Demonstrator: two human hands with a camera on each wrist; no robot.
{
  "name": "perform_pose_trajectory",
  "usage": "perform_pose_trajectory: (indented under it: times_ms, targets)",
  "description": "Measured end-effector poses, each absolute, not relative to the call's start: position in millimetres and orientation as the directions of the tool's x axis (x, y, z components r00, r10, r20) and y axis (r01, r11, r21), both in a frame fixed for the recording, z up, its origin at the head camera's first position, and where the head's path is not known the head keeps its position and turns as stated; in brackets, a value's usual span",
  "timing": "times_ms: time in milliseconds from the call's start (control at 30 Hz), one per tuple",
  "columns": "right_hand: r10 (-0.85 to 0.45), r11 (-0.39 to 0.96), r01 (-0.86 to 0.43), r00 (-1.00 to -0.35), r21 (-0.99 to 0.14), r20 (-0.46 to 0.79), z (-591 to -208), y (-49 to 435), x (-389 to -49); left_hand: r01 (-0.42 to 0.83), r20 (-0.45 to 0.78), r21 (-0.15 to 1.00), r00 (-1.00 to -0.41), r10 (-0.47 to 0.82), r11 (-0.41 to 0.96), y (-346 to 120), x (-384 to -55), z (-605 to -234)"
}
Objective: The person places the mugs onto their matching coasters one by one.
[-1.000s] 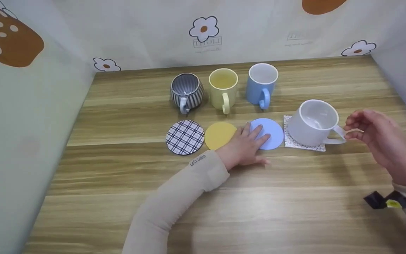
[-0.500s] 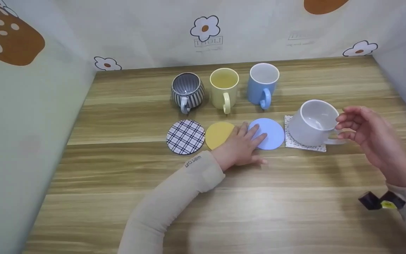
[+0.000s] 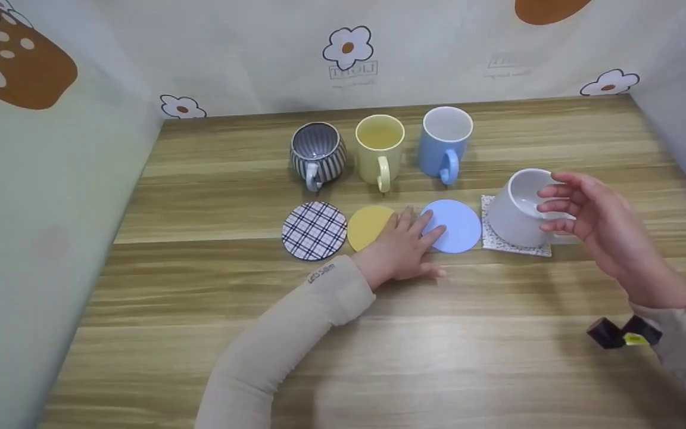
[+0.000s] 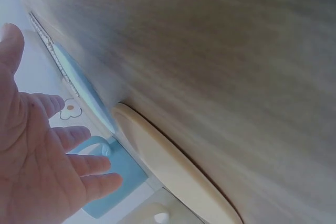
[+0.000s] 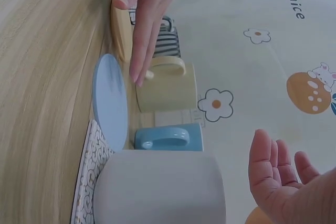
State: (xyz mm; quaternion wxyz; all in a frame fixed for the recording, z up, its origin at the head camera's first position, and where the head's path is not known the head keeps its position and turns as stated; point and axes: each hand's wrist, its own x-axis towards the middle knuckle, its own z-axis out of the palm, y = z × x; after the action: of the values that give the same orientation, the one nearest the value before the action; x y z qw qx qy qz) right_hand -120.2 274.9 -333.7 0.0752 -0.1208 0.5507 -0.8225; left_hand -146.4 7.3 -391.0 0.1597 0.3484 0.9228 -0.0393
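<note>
My left hand (image 3: 399, 250), fingers spread, is over the gap between the round yellow coaster (image 3: 364, 229) and the round light-blue coaster (image 3: 462, 229). In the left wrist view it appears raised above them, holding nothing. A white mug (image 3: 505, 215) stands on a square patterned coaster (image 3: 521, 249). My right hand (image 3: 608, 232) is in front of this mug's right side in the head view, fingers loosely bent and holding nothing. It hides part of the mug's rim and handle. The right wrist view shows that hand apart from the mug (image 5: 157, 187).
Behind the coasters stand a grey striped mug (image 3: 318, 155), a yellow mug (image 3: 374, 161) and a blue mug (image 3: 435, 152), handles toward me. A round plaid coaster (image 3: 314, 231) lies left of the yellow one. A patterned cloth wall (image 3: 248, 59) borders the wooden table (image 3: 200, 322).
My right hand has moved left, from beside the white mug's handle to in front of its rim. My left hand has drifted slightly left. The mugs and coasters stay put.
</note>
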Motion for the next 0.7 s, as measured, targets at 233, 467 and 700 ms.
perform_pose_trajectory:
  times_ms: [233, 467, 700]
  targets:
    - [-0.262, -0.379, -0.005, -0.959, -0.925, 0.112, -330.4, 262.1, -122.3, 0.652, -0.324, 0.048, -0.706, 0.629, 0.757, 4.4, -146.3, -391.4]
    - [-0.275, -0.311, 0.006, -0.958, -0.951, 0.084, -327.6, 247.5, -124.4, 0.647, -0.339, 0.07, -0.7, 0.628, 0.759, 0.9, -146.1, -391.8]
    - [-0.285, -0.244, 0.03, -0.958, -0.969, 0.042, -326.8, 236.3, -127.8, 0.651, -0.343, 0.064, -0.697, 0.63, 0.756, -2.5, -145.8, -392.6]
